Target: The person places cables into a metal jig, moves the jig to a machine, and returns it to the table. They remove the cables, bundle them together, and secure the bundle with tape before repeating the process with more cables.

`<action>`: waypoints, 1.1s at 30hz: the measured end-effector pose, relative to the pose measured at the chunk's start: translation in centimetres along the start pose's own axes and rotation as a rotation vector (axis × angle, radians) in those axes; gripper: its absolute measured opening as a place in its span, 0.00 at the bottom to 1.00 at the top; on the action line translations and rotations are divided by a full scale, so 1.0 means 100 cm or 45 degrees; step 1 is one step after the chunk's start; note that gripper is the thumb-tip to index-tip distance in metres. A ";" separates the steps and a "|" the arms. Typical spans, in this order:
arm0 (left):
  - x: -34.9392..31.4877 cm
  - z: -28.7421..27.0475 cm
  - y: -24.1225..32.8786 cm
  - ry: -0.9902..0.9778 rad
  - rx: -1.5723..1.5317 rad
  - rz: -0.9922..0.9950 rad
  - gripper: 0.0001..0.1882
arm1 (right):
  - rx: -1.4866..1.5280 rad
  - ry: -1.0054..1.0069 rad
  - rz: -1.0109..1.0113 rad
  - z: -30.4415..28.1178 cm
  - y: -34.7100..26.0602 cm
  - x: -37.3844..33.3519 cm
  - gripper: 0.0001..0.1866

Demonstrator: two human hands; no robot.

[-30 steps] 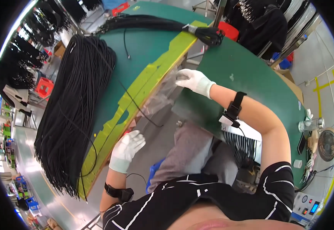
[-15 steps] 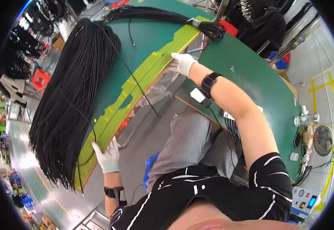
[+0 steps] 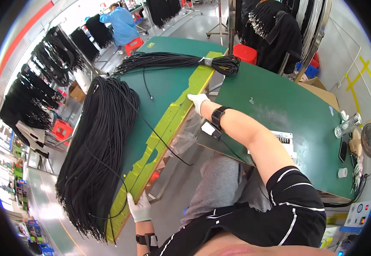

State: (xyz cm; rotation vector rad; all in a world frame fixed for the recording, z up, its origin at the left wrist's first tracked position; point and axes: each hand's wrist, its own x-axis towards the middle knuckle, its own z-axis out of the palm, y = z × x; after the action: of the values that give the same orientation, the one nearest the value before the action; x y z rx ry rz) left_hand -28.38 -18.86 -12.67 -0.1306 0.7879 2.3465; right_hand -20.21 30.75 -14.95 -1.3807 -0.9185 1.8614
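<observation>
My left hand [image 3: 140,207], in a white glove, grips the near end of the table's edge, which is covered with yellow-green tape [image 3: 160,140]. Farther along, my right hand [image 3: 198,102], gloved too, holds the same edge; its thumb lies on top and the other fingers are mostly hidden. To the left, a big bundle of black cables [image 3: 102,145] is spread along the green table. A second cable bundle [image 3: 168,61] lies across the far end, tied near its looped right end. One loose cable [image 3: 162,138] crosses the taped edge, its tip sticking out over the gap.
Right of the gap stands another green table [image 3: 262,106] with a white adapter-like block [image 3: 211,129], a glass bottle [image 3: 347,125] and a phone [image 3: 343,152]. A small fan [image 3: 370,138] is beyond. Black cables hang on racks, and a person in blue [image 3: 122,25] sits far off.
The view has tilted up, so the tables sit lower and the person in blue has come into sight. Both hands stay on the taped edge; the cable bundles lie as before.
</observation>
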 end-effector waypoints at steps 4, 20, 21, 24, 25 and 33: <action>0.004 0.005 0.002 0.128 -0.050 -0.098 0.25 | -0.034 -0.038 0.009 -0.014 0.012 0.013 0.22; -0.024 -0.008 0.018 0.158 -0.214 -0.123 0.27 | -0.413 -0.961 0.204 -0.042 0.013 -0.273 0.29; -0.033 -0.008 0.022 0.212 -0.210 -0.071 0.27 | -0.449 -1.039 0.355 -0.042 0.036 -0.293 0.28; -0.044 -0.036 0.053 0.253 -0.288 0.065 0.26 | -0.375 -1.136 0.499 -0.024 0.091 -0.302 0.28; -0.048 -0.042 0.063 0.264 -0.291 0.090 0.26 | -0.243 -1.139 0.508 -0.009 0.106 -0.305 0.28; -0.037 -0.082 0.087 0.432 -0.183 0.236 0.28 | 0.667 -0.929 0.754 0.076 0.164 -0.282 0.20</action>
State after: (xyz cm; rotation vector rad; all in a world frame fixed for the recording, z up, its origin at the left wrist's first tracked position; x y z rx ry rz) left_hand -31.63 -30.90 -13.94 -0.5509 0.8179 2.5943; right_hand -22.02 -2.57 -12.34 -0.6679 -0.2564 2.8870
